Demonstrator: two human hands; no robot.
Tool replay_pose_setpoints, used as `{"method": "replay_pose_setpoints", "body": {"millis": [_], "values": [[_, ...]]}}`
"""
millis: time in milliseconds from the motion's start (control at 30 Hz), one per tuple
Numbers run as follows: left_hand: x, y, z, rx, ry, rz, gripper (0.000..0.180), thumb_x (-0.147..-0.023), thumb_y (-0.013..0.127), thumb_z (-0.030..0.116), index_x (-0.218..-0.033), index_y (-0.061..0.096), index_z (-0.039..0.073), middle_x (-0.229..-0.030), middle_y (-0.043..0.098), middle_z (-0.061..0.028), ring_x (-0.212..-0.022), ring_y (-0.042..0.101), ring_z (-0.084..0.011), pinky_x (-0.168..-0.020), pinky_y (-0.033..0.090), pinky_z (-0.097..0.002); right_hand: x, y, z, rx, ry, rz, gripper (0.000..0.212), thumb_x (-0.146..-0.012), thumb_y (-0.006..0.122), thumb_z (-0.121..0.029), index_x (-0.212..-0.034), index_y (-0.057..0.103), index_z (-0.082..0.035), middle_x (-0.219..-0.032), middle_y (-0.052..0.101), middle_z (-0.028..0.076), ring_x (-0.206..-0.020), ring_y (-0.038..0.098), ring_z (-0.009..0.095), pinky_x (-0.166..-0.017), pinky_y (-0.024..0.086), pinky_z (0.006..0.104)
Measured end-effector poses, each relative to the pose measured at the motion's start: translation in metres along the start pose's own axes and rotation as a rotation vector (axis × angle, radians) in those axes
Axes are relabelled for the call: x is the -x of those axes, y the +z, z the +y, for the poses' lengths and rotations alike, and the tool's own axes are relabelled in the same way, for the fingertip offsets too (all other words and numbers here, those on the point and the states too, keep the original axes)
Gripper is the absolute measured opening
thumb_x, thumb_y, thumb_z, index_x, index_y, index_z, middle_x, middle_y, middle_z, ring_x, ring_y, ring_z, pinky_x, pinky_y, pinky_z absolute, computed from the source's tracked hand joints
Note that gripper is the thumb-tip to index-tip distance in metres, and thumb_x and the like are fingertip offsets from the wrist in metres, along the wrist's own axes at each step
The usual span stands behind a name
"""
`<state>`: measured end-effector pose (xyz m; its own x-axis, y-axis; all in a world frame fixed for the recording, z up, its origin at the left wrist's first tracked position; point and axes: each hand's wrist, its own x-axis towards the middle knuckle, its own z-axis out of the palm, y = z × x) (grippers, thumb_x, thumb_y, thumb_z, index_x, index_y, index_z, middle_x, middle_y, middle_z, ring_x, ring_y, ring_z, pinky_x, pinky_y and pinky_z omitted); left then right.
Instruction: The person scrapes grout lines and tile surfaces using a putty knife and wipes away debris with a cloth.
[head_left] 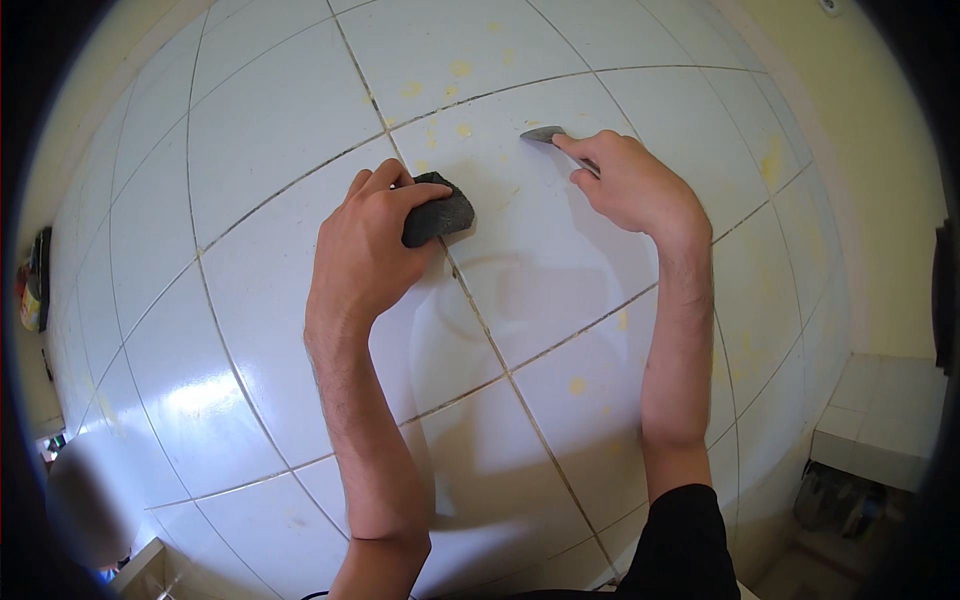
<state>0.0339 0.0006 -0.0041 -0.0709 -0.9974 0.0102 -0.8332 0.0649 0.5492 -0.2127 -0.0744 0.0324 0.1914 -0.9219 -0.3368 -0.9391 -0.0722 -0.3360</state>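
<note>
My left hand (375,235) is closed around a dark grey sponge-like block (440,212), close to a grout line on the white tiled surface (290,350). Up and to the right, my right hand (640,185) grips a scraper (543,134) with a flat grey blade. The blade points left, its tip at or just over a tile; whether it touches cannot be made out. My fingers mostly hide the scraper's handle. Yellowish spots (461,68) mark the tiles above and between both hands, with more near my right forearm.
A light tiled ledge (875,420) juts out at the right, with dark objects (840,502) beneath it. Pale yellow walls (830,120) border the tiles. At the lower left is a blurred rounded shape (88,500), perhaps a person. Dark and colourful items (36,285) hang at the far left.
</note>
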Motion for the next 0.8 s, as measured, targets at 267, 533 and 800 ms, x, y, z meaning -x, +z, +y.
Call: {"method": "replay_pose_setpoints", "body": {"millis": [267, 533, 800], "values": [[0.0, 0.0, -0.001, 0.001, -0.015, -0.003, 0.047, -0.073, 0.074, -0.003, -0.116, 0.078, 0.016, -0.106, 0.066, -0.0044, -0.103, 0.064, -0.0256, -0.086, 0.057, -0.0389, -0.008, 0.012, -0.001, -0.012, -0.192, 0.072, 0.047, -0.099, 0.057, -0.005, -0.146, 0.06, -0.009, -0.07, 0.052, 0.018, -0.059, 0.041, 0.024, -0.063, 0.045, 0.039], [0.003, -0.002, -0.014, 0.001, -0.036, 0.021, 0.045, -0.072, 0.074, -0.001, -0.114, 0.079, 0.015, -0.104, 0.068, -0.004, -0.103, 0.064, -0.0256, -0.087, 0.057, -0.0395, 0.005, 0.015, -0.024, -0.031, -0.308, -0.074, 0.046, -0.099, 0.059, -0.005, -0.144, 0.061, -0.011, -0.07, 0.053, 0.017, -0.058, 0.038, 0.025, -0.062, 0.044, 0.0401], [0.002, -0.001, -0.012, -0.001, -0.035, 0.01, 0.043, -0.073, 0.074, 0.001, -0.113, 0.079, 0.016, -0.105, 0.068, -0.0048, -0.103, 0.064, -0.0255, -0.087, 0.058, -0.0396, 0.017, 0.004, -0.024, -0.02, -0.207, -0.079, 0.044, -0.099, 0.058, -0.006, -0.142, 0.064, -0.012, -0.073, 0.058, 0.019, -0.06, 0.043, 0.024, -0.067, 0.048, 0.0366]]}}
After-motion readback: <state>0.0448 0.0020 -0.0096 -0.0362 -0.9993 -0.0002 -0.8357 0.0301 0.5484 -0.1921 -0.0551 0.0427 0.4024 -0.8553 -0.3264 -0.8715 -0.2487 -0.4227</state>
